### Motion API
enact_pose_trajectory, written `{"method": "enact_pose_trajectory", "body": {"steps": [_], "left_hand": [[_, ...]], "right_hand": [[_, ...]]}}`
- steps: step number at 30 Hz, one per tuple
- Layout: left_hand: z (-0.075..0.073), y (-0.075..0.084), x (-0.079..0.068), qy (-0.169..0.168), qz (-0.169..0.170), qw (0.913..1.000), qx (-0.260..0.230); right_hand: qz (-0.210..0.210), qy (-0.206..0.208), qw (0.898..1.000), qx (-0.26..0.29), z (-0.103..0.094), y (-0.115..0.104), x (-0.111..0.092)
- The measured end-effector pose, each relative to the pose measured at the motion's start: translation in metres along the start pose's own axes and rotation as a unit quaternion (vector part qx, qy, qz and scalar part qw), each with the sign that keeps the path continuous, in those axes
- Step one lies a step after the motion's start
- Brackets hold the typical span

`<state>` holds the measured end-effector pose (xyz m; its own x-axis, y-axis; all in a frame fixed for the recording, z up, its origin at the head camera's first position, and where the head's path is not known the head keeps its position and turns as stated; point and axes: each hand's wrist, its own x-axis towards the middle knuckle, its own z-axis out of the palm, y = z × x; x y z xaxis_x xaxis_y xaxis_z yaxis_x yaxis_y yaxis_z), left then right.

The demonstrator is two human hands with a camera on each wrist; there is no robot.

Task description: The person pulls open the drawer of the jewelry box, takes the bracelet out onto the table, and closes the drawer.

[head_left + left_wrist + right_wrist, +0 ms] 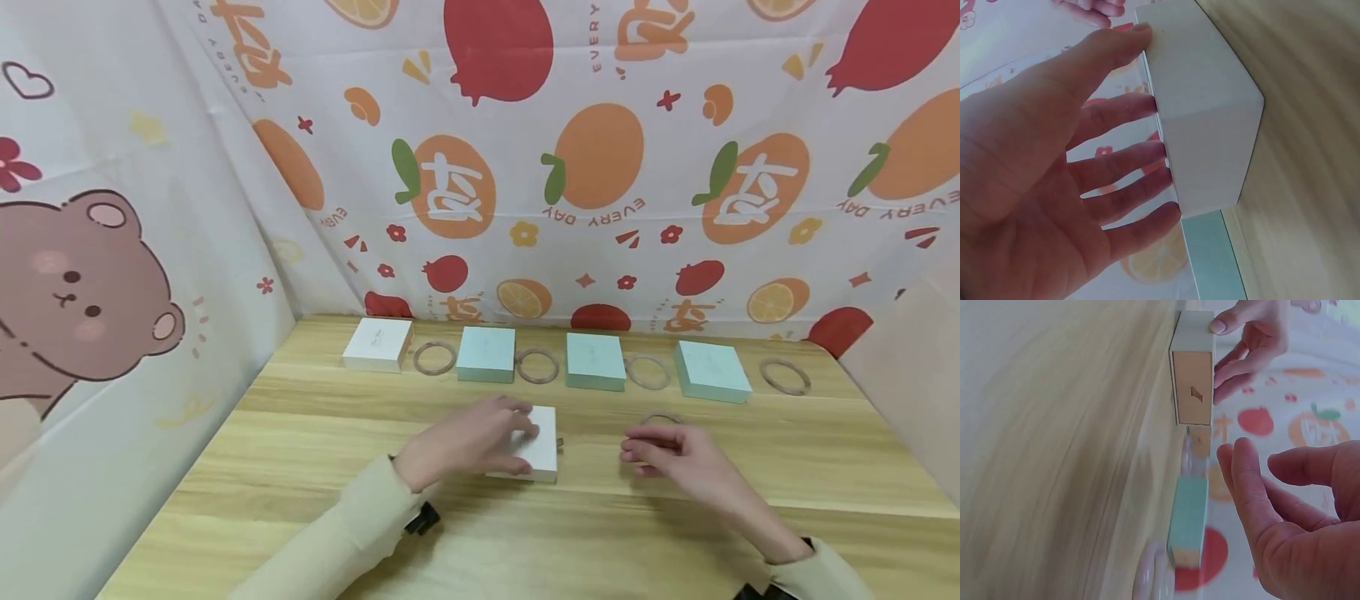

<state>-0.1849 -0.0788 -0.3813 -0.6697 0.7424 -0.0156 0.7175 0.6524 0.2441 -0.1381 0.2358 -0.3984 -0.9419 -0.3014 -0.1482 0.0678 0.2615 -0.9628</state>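
Note:
A white drawer-style box (543, 442) lies on the table, a small pull tab (560, 443) sticking out of its right side. My left hand (476, 442) rests its fingertips on the box's top, the thumb at the front edge; the left wrist view shows the fingers fairly straight against the white box (1210, 106). To the right, my right hand (678, 458) hovers over the table, fingers loosely bent and holding nothing. The right wrist view shows the box's tan drawer front (1191, 375). Just behind the right hand lies a bangle (662, 416), partly hidden.
Along the back stand another white box (378, 343) and three mint boxes (486, 354), (595, 361), (711, 370). Beside them lie several bangles (435, 372). A fruit-print cloth (525, 167) hangs behind the wooden table (300, 467).

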Motion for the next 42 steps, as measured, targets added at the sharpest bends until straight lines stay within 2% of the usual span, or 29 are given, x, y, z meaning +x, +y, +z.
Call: {"method": "enact_pose_trajectory", "body": {"steps": [4, 7, 12, 17, 26, 32, 42], "left_hand": [[0.002, 0.01, 0.03, -0.004, 0.013, 0.9997, 0.021], [0.004, 0.016, 0.047, -0.006, 0.023, 0.9994, 0.026], [0.008, 0.023, 0.067, 0.003, 0.036, 0.9986, 0.039], [0.011, 0.03, 0.082, 0.004, 0.043, 0.998, 0.045], [0.013, 0.041, 0.098, 0.003, 0.042, 0.9973, 0.061], [0.014, 0.045, 0.101, -0.004, 0.022, 0.9978, 0.063], [0.017, 0.045, 0.104, -0.005, 0.017, 0.9982, 0.056]], "right_hand": [[0.015, 0.041, 0.999, -0.014, -0.021, 0.005, -0.014], [0.03, 0.067, 0.997, -0.021, -0.034, 0.012, -0.024], [0.046, 0.101, 0.993, -0.027, -0.045, 0.022, -0.034], [0.046, 0.114, 0.992, -0.025, -0.051, 0.028, -0.042], [0.044, 0.125, 0.991, -0.025, -0.055, 0.03, -0.043], [0.048, 0.125, 0.991, -0.021, -0.055, 0.031, -0.043], [0.054, 0.125, 0.99, -0.022, -0.054, 0.031, -0.042]]}}
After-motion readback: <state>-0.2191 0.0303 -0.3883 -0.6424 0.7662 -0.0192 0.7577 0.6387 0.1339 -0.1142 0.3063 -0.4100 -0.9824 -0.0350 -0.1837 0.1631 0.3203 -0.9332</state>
